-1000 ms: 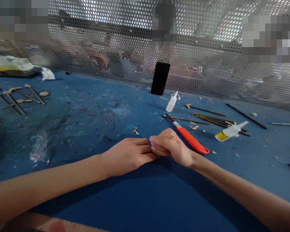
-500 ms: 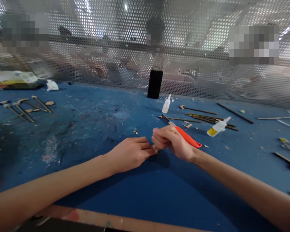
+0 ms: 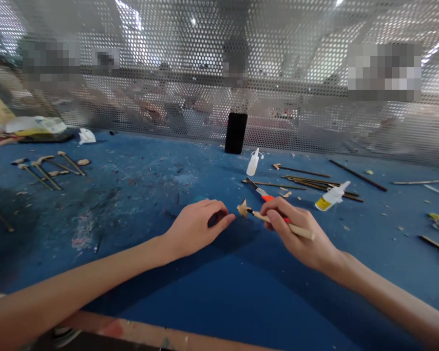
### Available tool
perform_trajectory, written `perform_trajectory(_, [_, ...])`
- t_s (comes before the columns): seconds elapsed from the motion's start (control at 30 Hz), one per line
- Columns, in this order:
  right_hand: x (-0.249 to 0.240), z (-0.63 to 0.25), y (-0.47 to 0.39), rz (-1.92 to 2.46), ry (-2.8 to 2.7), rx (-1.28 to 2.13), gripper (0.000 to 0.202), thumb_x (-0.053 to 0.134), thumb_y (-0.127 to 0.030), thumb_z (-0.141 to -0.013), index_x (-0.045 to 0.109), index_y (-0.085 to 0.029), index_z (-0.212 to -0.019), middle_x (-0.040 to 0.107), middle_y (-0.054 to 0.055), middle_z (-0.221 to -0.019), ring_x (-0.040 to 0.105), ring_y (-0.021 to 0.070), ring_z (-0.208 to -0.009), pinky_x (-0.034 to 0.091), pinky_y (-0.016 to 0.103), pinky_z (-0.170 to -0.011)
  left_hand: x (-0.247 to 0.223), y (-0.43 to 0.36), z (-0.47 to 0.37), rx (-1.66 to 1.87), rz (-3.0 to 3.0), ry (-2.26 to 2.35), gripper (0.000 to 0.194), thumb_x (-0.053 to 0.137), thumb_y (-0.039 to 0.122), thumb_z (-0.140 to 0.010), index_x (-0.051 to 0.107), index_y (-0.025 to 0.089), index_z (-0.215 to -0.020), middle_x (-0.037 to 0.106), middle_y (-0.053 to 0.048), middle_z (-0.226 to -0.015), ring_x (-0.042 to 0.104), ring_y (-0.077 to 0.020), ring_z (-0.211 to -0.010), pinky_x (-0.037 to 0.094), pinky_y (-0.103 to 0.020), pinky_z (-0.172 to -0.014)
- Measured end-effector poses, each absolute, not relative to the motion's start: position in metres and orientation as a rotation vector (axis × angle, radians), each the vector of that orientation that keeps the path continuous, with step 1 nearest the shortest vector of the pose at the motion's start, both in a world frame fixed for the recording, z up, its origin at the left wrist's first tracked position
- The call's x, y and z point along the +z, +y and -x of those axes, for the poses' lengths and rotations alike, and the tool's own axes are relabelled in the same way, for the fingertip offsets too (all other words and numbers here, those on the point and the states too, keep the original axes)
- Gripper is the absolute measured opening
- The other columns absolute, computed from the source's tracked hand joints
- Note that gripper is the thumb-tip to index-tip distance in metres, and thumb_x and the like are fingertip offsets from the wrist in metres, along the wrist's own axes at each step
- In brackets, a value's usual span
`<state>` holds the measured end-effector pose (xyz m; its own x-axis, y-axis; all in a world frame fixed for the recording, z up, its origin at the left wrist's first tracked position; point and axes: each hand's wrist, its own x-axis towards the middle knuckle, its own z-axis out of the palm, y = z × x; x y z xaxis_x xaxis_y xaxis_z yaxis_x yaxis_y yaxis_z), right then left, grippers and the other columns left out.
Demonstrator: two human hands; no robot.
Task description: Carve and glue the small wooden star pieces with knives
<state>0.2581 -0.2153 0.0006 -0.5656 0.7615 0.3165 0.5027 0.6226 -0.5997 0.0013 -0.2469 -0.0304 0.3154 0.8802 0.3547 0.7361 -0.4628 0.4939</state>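
Observation:
My left hand (image 3: 199,226) rests on the blue table with fingers curved and thumb apart, holding nothing. My right hand (image 3: 301,229) is closed around a pale wooden-handled tool (image 3: 301,231) with a dark tip; its exact kind I cannot make out. That tip meets or nearly meets a small pointed piece of wood (image 3: 243,208), just right of my left fingertips. A knife with an orange handle (image 3: 259,191) lies beyond my right fingers, its handle partly hidden by them. Behind it stands a small white dropper bottle (image 3: 253,163). A yellow-labelled dropper bottle (image 3: 331,196) leans to the right.
Several thin dark sticks (image 3: 310,181) lie beyond my right hand. At the left are several wood-headed sticks (image 3: 40,170). A black phone-like slab (image 3: 236,133) leans on the perforated metal screen (image 3: 190,97). Another person's hand (image 3: 0,142) shows at the far left.
My hands have moved apart: the right drew back to the right and lowered the wooden-handled tool from upright to slanting. The left fingers have loosened. The pointed wood piece is now uncovered between them.

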Motion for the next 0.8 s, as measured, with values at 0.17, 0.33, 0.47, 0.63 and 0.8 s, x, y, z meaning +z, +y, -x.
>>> perform_trajectory(0.17, [-0.02, -0.264, -0.221, 0.982, -2.172, 0.734, 0.021, 0.045, -0.039, -0.107, 0.059, -0.024, -0.105, 0.068, 0.001, -0.079, 0.064, 0.0152, -0.068, 0.05, 0.028, -0.065, -0.021, -0.246, -0.014, 0.694, -2.203, 1.499, 0.04, 0.052, 0.053, -0.102, 0.069, 0.019, -0.088, 0.067, 0.0, -0.074, 0.058, -0.0153, -0.066, 0.038, -0.026, -0.06])
perform_trajectory(0.33, [-0.026, -0.265, -0.22, 0.918, -2.158, 0.838, 0.019, 0.046, -0.036, -0.107, 0.06, -0.023, -0.107, 0.071, 0.003, -0.083, 0.067, 0.0164, -0.072, 0.054, 0.03, -0.069, -0.025, -0.241, -0.024, 0.672, -2.209, 1.451, 0.048, 0.04, 0.049, -0.107, 0.063, 0.018, -0.081, 0.065, 0.0, -0.071, 0.057, -0.0148, -0.064, 0.037, -0.026, -0.063])
perform_trajectory(0.47, [-0.027, -0.266, -0.224, 0.891, -2.178, 0.77, 0.02, 0.047, -0.032, -0.106, 0.064, -0.023, -0.112, 0.073, 0.004, -0.085, 0.069, 0.0165, -0.071, 0.055, 0.03, -0.067, -0.027, -0.238, -0.023, 0.685, -2.133, 1.376, 0.049, 0.035, 0.045, -0.109, 0.068, 0.017, -0.085, 0.067, -0.001, -0.073, 0.06, -0.0144, -0.066, 0.042, -0.026, -0.066])
perform_trajectory(0.63, [-0.024, -0.265, -0.231, 0.807, -2.201, 0.552, 0.02, 0.046, -0.023, -0.104, 0.063, -0.021, -0.113, 0.07, 0.002, -0.074, 0.065, 0.0146, -0.06, 0.051, 0.029, -0.059, -0.028, -0.236, -0.018, 0.715, -2.018, 1.448, 0.051, 0.034, 0.047, -0.109, 0.066, 0.018, -0.083, 0.059, 0.002, -0.063, 0.055, -0.0136, -0.059, 0.04, -0.025, -0.062])
perform_trajectory(0.8, [-0.021, -0.262, -0.23, 0.901, -2.103, 0.799, 0.013, 0.056, -0.026, -0.101, 0.06, -0.02, -0.112, 0.074, 0.006, -0.089, 0.072, 0.0175, -0.077, 0.058, 0.031, -0.07, -0.031, -0.237, -0.019, 0.581, -2.249, 1.362, 0.04, 0.037, 0.038, -0.11, 0.066, 0.019, -0.09, 0.068, -0.001, -0.081, 0.061, -0.0174, -0.08, 0.043, -0.028, -0.076])
